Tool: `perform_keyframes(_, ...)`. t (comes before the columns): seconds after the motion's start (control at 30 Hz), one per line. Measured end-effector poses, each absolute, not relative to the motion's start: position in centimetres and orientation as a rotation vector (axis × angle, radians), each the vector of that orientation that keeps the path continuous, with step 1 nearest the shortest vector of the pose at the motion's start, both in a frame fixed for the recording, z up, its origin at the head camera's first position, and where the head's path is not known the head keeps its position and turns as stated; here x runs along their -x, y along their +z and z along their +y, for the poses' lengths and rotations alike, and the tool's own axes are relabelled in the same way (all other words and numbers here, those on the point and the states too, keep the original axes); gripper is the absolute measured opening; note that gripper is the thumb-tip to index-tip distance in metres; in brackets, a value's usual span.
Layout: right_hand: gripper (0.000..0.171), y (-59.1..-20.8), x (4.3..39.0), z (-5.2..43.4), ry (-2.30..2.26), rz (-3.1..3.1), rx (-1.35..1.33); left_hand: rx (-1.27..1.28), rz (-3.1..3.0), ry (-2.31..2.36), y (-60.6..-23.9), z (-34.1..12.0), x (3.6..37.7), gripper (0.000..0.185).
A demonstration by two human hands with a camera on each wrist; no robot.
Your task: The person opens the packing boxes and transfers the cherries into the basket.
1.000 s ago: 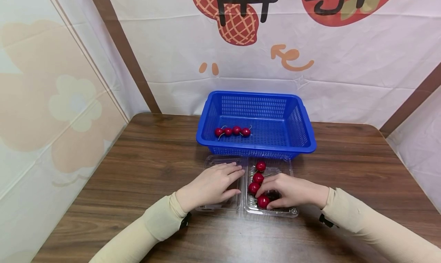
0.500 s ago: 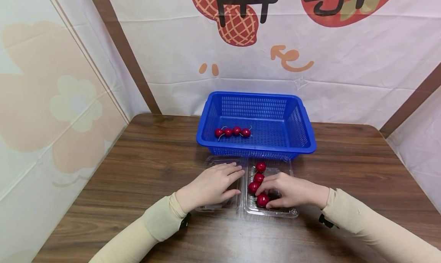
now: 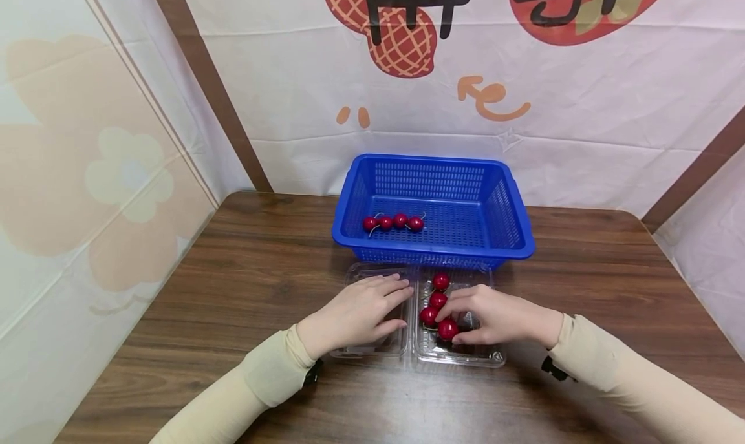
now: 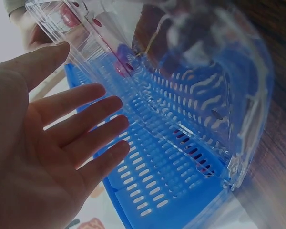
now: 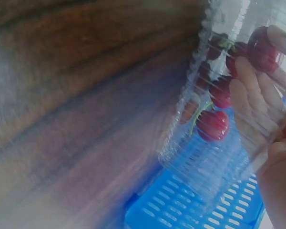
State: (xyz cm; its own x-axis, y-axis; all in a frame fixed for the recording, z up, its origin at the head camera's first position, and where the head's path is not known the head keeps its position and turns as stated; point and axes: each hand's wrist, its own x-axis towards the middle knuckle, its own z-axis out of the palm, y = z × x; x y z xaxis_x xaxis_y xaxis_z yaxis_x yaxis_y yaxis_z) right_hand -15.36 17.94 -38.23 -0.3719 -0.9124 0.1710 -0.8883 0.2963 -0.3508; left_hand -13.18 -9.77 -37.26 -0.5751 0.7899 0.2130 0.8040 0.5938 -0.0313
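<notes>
At the frame's lower middle, the right hand (image 3: 495, 318) pinches a red cherry (image 3: 447, 329) in the clear clamshell tray (image 3: 465, 357), while the left hand (image 3: 355, 316) lies flat, fingers relaxed, on its lid (image 3: 367, 349).

A clear plastic clamshell box (image 3: 378, 350) lies open and flat on the wooden table, just in front of a blue basket. Its right half holds glossy red cherries (image 3: 438, 300) in a loose line; the nearest cherry (image 3: 447, 329) sits pinched between the fingers of the right hand (image 3: 495, 318).
</notes>
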Motion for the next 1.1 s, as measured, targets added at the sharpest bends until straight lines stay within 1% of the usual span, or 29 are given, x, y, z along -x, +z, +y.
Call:
perform_keyframes(0.37, 0.033, -36.8, 16.0, 18.2, -0.673, 2.503, 1.749, 1.325, -2.624, -0.107, -37.2, -9.7, 13.2, 0.051)
perform_keyframes(0.73, 0.03, -35.3, 16.7, 18.4, -0.695, 2.557, 1.765, 1.33, -2.606, -0.079, -36.9, -9.6, 13.2, 0.05)
perform_keyframes(1.1, 0.03, -33.0, 17.7, 18.1, -0.682, 2.565, 1.766, 1.328, -2.609, -0.094, -37.1, -9.7, 13.2, 0.05)
